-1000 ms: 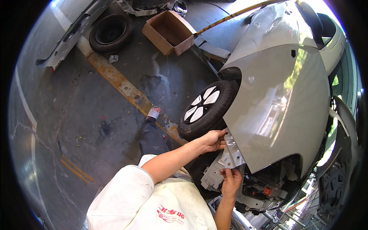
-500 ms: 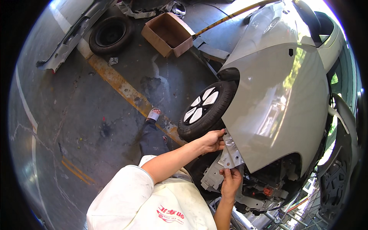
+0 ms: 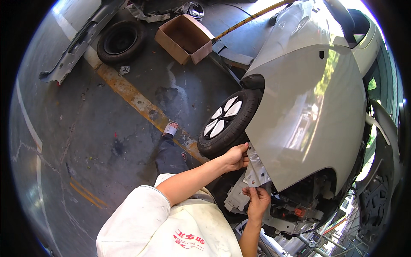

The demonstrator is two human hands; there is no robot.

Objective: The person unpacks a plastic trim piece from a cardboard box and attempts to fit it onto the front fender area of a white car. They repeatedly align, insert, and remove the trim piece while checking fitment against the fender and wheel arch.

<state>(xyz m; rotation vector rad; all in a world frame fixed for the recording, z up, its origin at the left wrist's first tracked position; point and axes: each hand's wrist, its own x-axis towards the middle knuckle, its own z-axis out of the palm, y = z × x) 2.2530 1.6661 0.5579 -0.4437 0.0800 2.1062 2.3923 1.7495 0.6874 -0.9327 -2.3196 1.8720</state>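
Observation:
A silvery sheet-metal bracket [image 3: 256,169] with small holes lies against the front edge of a pale grey car fender [image 3: 306,111]. My left hand [image 3: 235,157] grips its upper end, thumb along the edge, close by the front wheel [image 3: 229,124]. At the bracket's lower end, my right hand [image 3: 258,202] pinches the edge between thumb and fingers. Behind the bracket, a light metal body part [image 3: 236,198] of the car is partly hidden by my hands. The fender's lower tip ends just right of the bracket.
The car's front is stripped, its inner parts [image 3: 299,210] exposed. An open cardboard box [image 3: 185,38], a loose wheel [image 3: 121,42] and a long body panel [image 3: 77,49] lie on the floor. A yellow pole [image 3: 252,19] slants behind the box. A dark panel [image 3: 376,184] stands far right.
The view has shifted slightly, so the car and floor items sit a little farther left. Both hands keep their hold on the bracket, with hardly any movement.

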